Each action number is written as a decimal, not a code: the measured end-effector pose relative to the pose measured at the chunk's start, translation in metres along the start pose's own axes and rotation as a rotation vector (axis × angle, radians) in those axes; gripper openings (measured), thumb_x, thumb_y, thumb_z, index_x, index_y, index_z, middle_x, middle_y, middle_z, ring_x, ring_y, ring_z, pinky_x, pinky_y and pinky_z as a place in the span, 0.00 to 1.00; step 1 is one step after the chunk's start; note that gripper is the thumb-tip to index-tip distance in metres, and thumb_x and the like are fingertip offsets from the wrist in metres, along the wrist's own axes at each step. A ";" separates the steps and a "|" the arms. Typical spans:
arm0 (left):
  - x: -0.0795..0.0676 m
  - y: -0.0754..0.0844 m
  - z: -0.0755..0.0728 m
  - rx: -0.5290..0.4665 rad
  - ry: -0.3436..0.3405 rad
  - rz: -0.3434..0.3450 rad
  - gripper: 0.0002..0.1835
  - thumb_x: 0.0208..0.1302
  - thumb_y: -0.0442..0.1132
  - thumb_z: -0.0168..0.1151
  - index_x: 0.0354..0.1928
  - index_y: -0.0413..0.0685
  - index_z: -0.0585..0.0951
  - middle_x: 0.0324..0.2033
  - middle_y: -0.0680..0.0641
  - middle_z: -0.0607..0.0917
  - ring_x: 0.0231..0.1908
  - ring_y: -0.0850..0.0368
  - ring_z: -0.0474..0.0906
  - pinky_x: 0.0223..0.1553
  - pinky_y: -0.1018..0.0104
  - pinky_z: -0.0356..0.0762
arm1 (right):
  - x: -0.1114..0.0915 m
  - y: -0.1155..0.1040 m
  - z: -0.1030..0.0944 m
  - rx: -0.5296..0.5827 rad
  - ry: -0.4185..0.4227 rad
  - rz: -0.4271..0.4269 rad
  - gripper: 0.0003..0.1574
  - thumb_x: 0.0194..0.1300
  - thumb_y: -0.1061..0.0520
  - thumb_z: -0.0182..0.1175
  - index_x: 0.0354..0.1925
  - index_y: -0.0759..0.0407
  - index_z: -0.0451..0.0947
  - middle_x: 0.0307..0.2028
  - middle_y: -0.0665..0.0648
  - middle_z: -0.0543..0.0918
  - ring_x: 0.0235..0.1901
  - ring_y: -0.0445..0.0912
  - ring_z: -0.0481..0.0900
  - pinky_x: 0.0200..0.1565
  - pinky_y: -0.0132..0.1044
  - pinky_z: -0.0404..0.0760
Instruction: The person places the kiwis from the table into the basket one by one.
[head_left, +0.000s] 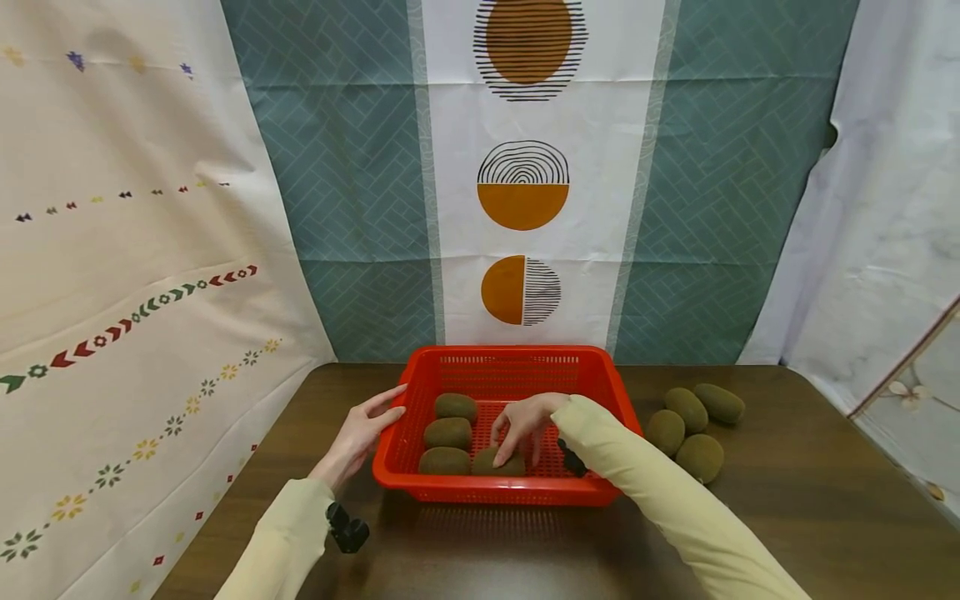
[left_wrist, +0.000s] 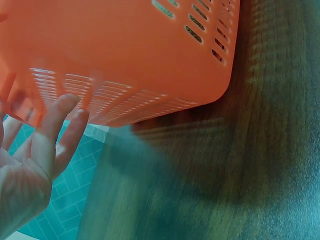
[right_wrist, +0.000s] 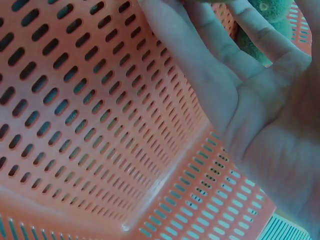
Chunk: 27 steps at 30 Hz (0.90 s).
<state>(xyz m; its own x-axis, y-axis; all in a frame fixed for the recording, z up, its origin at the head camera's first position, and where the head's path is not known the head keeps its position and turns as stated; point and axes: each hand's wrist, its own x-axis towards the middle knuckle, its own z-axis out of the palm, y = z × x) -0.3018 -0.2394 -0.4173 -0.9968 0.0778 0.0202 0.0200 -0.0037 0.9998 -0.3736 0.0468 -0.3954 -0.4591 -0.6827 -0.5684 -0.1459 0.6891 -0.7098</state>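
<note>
In the head view my right hand reaches into a red plastic basket and holds a brown, fuzzy kiwi near the front wall. Its thumb and fingers curve over the fruit. Left of it, several kiwis form a column along the basket's left side. My left hand rests at the left rim, its fingers fairly straight. From the left wrist, the fingers of that hand show against the basket's slotted outer side. The right wrist view shows my palm beside the perforated wall, with green-tinted kiwis beyond the fingers.
Several more kiwis lie in a cluster on the dark wooden table, right of the basket. A patterned cloth hangs behind the table's back edge. Another cloth hangs along the left.
</note>
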 end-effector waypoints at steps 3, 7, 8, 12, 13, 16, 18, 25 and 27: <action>0.000 0.000 0.000 -0.001 0.005 0.001 0.27 0.60 0.36 0.59 0.62 0.47 0.68 0.52 0.36 0.73 0.42 0.42 0.77 0.37 0.51 0.77 | -0.004 0.000 -0.002 0.006 -0.006 0.001 0.19 0.53 0.54 0.67 0.43 0.58 0.76 0.39 0.59 0.78 0.35 0.56 0.80 0.33 0.48 0.80; 0.000 0.000 0.000 -0.013 0.009 -0.008 0.26 0.60 0.37 0.59 0.62 0.48 0.69 0.52 0.37 0.74 0.42 0.42 0.77 0.37 0.51 0.77 | -0.012 -0.001 -0.007 0.017 -0.001 -0.016 0.22 0.53 0.53 0.67 0.45 0.59 0.75 0.38 0.59 0.80 0.36 0.55 0.80 0.34 0.48 0.80; 0.000 0.000 0.000 -0.012 0.004 -0.006 0.26 0.60 0.36 0.59 0.62 0.47 0.69 0.52 0.37 0.74 0.43 0.42 0.77 0.37 0.51 0.76 | -0.016 -0.002 -0.009 0.012 0.004 -0.026 0.23 0.54 0.53 0.66 0.46 0.60 0.75 0.38 0.58 0.80 0.37 0.55 0.80 0.34 0.48 0.80; -0.006 0.008 0.002 -0.013 -0.030 0.000 0.27 0.62 0.35 0.57 0.63 0.44 0.66 0.54 0.34 0.71 0.45 0.40 0.75 0.38 0.51 0.76 | -0.030 -0.004 -0.018 0.021 0.018 -0.088 0.26 0.55 0.54 0.65 0.50 0.64 0.72 0.39 0.61 0.81 0.39 0.58 0.79 0.34 0.49 0.79; -0.008 0.011 0.004 -0.013 -0.037 0.001 0.27 0.62 0.34 0.57 0.64 0.42 0.65 0.54 0.33 0.71 0.45 0.39 0.75 0.38 0.51 0.76 | -0.034 -0.005 -0.020 0.022 0.028 -0.105 0.26 0.56 0.54 0.65 0.50 0.64 0.72 0.39 0.61 0.81 0.39 0.59 0.78 0.34 0.49 0.79; -0.015 0.021 0.007 -0.023 -0.050 -0.008 0.27 0.62 0.32 0.56 0.64 0.39 0.64 0.54 0.31 0.70 0.46 0.37 0.74 0.38 0.51 0.76 | -0.048 -0.005 -0.025 0.016 0.079 -0.164 0.23 0.55 0.55 0.65 0.48 0.63 0.73 0.39 0.64 0.80 0.40 0.61 0.77 0.33 0.49 0.79; -0.015 0.021 0.007 -0.022 -0.039 -0.013 0.27 0.62 0.32 0.56 0.63 0.39 0.64 0.54 0.32 0.71 0.45 0.38 0.74 0.38 0.51 0.76 | -0.057 -0.005 -0.028 0.000 0.122 -0.196 0.21 0.55 0.55 0.65 0.46 0.60 0.74 0.38 0.63 0.81 0.39 0.61 0.78 0.32 0.48 0.80; -0.006 0.008 0.003 -0.021 -0.015 -0.018 0.27 0.62 0.33 0.57 0.63 0.43 0.66 0.54 0.33 0.71 0.45 0.38 0.75 0.37 0.50 0.76 | -0.090 0.005 -0.041 0.046 0.202 -0.321 0.19 0.56 0.58 0.64 0.47 0.61 0.74 0.36 0.63 0.81 0.34 0.56 0.79 0.34 0.52 0.78; -0.004 0.004 0.002 -0.015 -0.010 -0.014 0.27 0.61 0.34 0.58 0.63 0.44 0.66 0.54 0.33 0.71 0.44 0.39 0.75 0.37 0.50 0.76 | -0.099 0.008 -0.046 0.064 0.211 -0.342 0.19 0.57 0.59 0.63 0.48 0.62 0.74 0.36 0.64 0.81 0.34 0.56 0.79 0.35 0.53 0.78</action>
<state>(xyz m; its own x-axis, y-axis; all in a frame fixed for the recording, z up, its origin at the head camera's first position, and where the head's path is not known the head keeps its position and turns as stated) -0.2972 -0.2380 -0.4131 -0.9961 0.0876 0.0059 0.0044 -0.0178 0.9998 -0.3698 0.1315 -0.3257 -0.5643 -0.8004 -0.2022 -0.2695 0.4101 -0.8713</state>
